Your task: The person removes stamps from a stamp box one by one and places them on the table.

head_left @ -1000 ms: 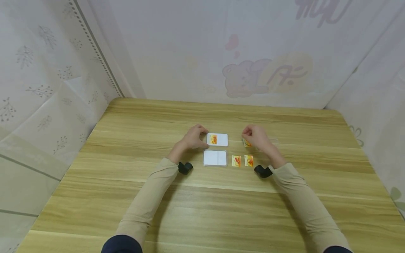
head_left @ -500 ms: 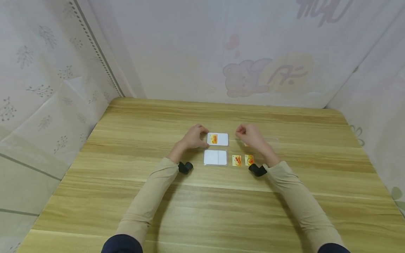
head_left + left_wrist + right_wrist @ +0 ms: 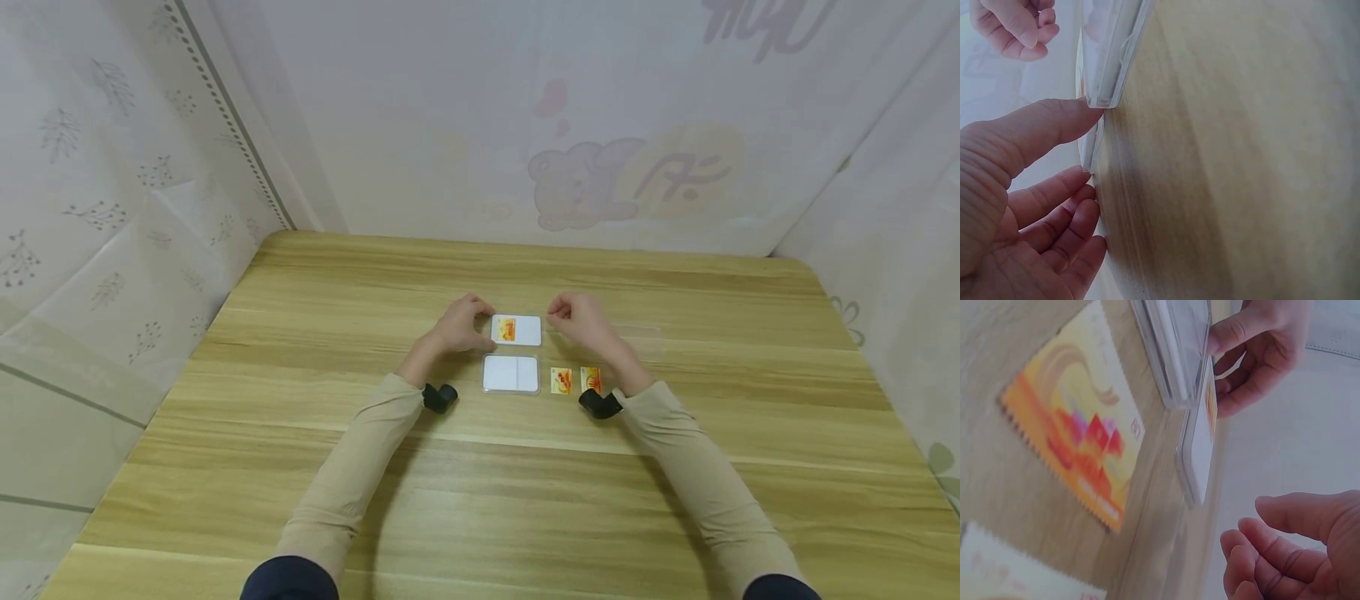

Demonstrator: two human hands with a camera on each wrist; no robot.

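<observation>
My left hand [image 3: 456, 323] grips the left end of the far white stamp case [image 3: 529, 331], thumb at its near corner and index finger at the far one. A yellow-orange stamp [image 3: 506, 330] lies on its left half. The near white case [image 3: 510, 374], in a clear frame, shows no stamp. Just right of the far case hovers my right hand [image 3: 583, 323], fingers curled and thumb close to them. Whether it pinches anything thin cannot be told. Two perforated stamps lie nearer on the table, a red-figured stamp [image 3: 1085, 422] and a second stamp [image 3: 590, 379].
A faint clear sheet or lid [image 3: 643, 335] lies right of the right hand. Black wrist mounts [image 3: 600, 405] sit low over the wood-grain table [image 3: 480, 492], the right one beside a stamp. Pale printed curtains [image 3: 420, 125] hang behind and at both sides.
My right hand has moved left, from over a stamp toward the far case. That stamp, visible at first, no longer shows. My left hand and both cases keep their places.
</observation>
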